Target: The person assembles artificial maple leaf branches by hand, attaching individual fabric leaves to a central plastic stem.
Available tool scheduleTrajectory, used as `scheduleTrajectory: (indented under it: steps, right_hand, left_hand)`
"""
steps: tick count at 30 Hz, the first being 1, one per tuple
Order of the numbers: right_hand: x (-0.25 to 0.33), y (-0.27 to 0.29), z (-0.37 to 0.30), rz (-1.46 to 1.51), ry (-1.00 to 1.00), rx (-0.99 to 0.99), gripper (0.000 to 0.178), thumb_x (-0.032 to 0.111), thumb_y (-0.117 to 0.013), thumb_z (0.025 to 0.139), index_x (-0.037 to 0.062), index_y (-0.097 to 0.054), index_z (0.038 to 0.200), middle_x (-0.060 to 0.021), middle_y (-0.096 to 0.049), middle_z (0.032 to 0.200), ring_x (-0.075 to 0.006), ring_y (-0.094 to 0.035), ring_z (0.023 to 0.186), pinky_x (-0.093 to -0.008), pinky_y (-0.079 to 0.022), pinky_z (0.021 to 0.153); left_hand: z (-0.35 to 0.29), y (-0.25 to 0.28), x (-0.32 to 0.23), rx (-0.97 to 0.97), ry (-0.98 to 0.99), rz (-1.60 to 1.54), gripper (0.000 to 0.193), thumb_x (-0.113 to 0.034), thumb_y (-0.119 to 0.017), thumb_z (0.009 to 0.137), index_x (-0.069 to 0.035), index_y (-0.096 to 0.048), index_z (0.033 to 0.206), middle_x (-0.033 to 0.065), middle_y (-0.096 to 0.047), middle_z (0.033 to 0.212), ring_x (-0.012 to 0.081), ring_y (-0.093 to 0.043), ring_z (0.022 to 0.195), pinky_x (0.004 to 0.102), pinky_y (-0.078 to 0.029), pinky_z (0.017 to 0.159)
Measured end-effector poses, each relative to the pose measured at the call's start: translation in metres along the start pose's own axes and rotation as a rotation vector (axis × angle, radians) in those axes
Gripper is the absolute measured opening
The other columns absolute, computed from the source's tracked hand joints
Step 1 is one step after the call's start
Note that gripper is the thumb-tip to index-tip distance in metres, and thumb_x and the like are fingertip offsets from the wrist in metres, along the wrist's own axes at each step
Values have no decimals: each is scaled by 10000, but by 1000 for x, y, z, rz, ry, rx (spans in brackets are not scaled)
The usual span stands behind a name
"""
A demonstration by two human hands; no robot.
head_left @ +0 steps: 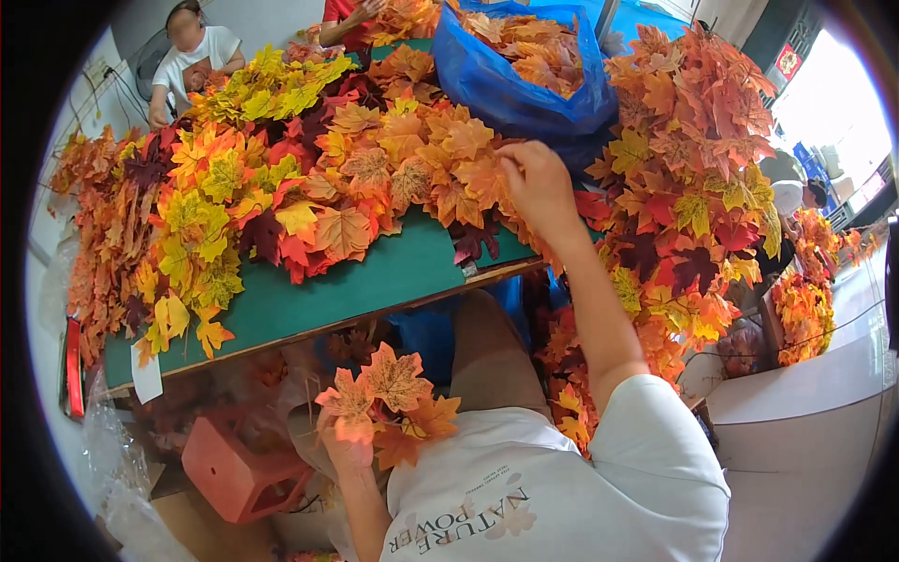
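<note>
My left hand [346,451], low in front of my shirt, is closed around a small bunch of artificial maple leaves [401,382], peach and orange with dark speckles. Its stems are hidden by the fingers. My right hand [541,183] reaches over the table to the pile of artificial maple leaves [412,140]. Thumb and fingers pinch at the edge of an orange maple leaf [482,180] there. Yellow, red, orange and dark purple leaves lie heaped along the green tabletop [375,272].
A blue plastic bag [478,70] full of orange leaves stands behind my right hand. Tall leaf stacks [693,122] rise on the right. A red plastic stool [234,468] sits below the table's left part. Co-workers [192,56] are across the table; another person is far right.
</note>
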State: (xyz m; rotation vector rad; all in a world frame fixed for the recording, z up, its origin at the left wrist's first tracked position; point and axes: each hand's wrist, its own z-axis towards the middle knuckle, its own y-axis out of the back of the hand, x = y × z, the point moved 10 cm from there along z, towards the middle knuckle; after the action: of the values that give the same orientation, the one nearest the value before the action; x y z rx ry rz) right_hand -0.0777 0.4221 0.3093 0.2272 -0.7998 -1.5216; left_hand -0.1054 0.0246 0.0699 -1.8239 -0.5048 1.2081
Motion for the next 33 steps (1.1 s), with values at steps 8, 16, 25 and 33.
scheduleTrajectory:
  steps: [8,16,25,33]
  right_hand:
    - [-65,-77,17,-64,-143,294,198,243,-684,741,93,-697,869,-135,-611,876,-303,-598,869,-408,-478,749]
    - [-61,-63,30,845,-487,59,132,54,-671,804,-48,-627,875,-56,-645,795,-118,-641,783,-220,-508,653]
    - [190,-91,-133,1410,-685,907,91,29,-653,814,-35,-616,867,-104,-655,829,-174,-658,782,-255,-547,661]
    - [208,-133,-198,1266,-309,446,104,-56,-652,736,-21,-634,833,-52,-646,847,-121,-605,766,-244,-492,668]
  left_hand:
    - [-1,-21,8,80,43,253,232,17,-644,788,16,-606,1016,21,-545,794,92,-494,608,212,-422,518]
    - [0,7,20,-48,184,56,252,-51,-497,865,-1,-532,1110,90,-586,1098,211,-601,949,315,-516,779]
    - [1,10,51,-99,388,-339,372,-212,-464,921,2,-479,1225,121,-559,1164,235,-576,1025,370,-505,845]
    - [2,20,7,-296,101,212,230,45,-632,743,11,-604,969,30,-616,841,80,-504,593,169,-345,439]
